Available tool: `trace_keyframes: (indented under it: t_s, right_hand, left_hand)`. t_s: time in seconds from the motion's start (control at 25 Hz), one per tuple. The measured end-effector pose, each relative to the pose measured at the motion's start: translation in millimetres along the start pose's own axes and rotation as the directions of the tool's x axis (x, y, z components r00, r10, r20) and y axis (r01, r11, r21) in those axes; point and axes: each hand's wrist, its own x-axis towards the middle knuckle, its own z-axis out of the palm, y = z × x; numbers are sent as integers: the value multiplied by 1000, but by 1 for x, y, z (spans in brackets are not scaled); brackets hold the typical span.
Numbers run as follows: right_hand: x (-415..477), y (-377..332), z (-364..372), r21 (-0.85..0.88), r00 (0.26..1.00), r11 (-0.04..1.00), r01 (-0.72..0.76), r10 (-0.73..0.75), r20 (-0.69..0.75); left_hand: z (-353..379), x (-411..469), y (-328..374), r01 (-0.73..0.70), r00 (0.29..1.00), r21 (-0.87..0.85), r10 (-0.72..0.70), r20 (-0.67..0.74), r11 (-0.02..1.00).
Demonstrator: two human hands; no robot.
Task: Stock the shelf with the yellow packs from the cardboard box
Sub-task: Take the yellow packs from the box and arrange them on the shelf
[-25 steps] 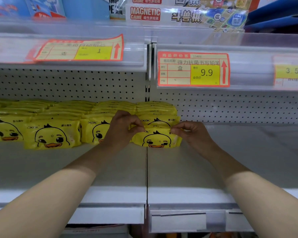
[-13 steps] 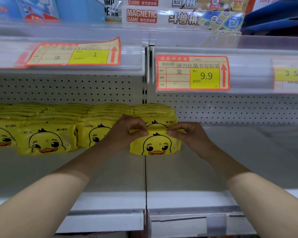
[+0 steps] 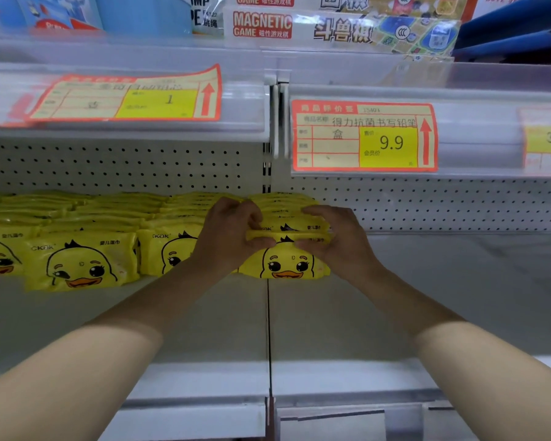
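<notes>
A yellow pack with a duck face (image 3: pixel 287 264) stands upright at the front of the rightmost row on the white shelf (image 3: pixel 427 297). My left hand (image 3: pixel 233 233) pinches its top left edge and my right hand (image 3: pixel 337 240) pinches its top right edge, thumbs in front. Behind it stand more yellow packs (image 3: pixel 287 211) of the same row. Further rows of yellow duck packs (image 3: pixel 80 262) fill the shelf to the left. The cardboard box is out of view.
The shelf right of the packs is bare up to the perforated back panel (image 3: pixel 442 205). The upper shelf's edge carries price tags (image 3: pixel 363 136) just above my hands. Magnetic game boxes (image 3: pixel 331 27) lie on that upper shelf.
Both hands stay on the front pack's top edge and have pressed it back against its row; the view has shifted slightly closer and lower.
</notes>
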Motion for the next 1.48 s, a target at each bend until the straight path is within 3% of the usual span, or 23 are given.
trace_keyframes:
  t_s: [0.08,0.16,0.36,0.48,0.84,1.12,1.32,1.48]
  right_hand:
    - [3,-2,2,-170,984,982,83,-54,168]
    - [6,-1,6,-330,953,931,157,-54,300]
    - [13,8,8,-522,935,819,240,-51,350]
    - [19,10,9,-574,944,786,228,-35,328]
    - [22,9,-3,-615,939,754,234,-11,344]
    - [19,14,-19,-626,909,715,312,-31,416]
    - [19,9,-17,-593,894,731,338,-53,445]
    - [19,12,-15,-635,907,707,311,-21,420]
  left_hand:
    - [0,-1,4,-96,995,143,92,31,985]
    - [3,1,11,-169,979,265,131,155,949]
    - [11,13,18,-210,912,473,-3,410,856]
    - [14,15,16,-172,909,523,-70,411,835]
    - [14,16,13,-169,906,564,-97,411,808]
    - [4,11,8,-263,892,629,-65,448,732]
    - [6,11,28,-182,888,592,-127,441,785]
    - [15,12,37,-152,900,647,-165,403,747]
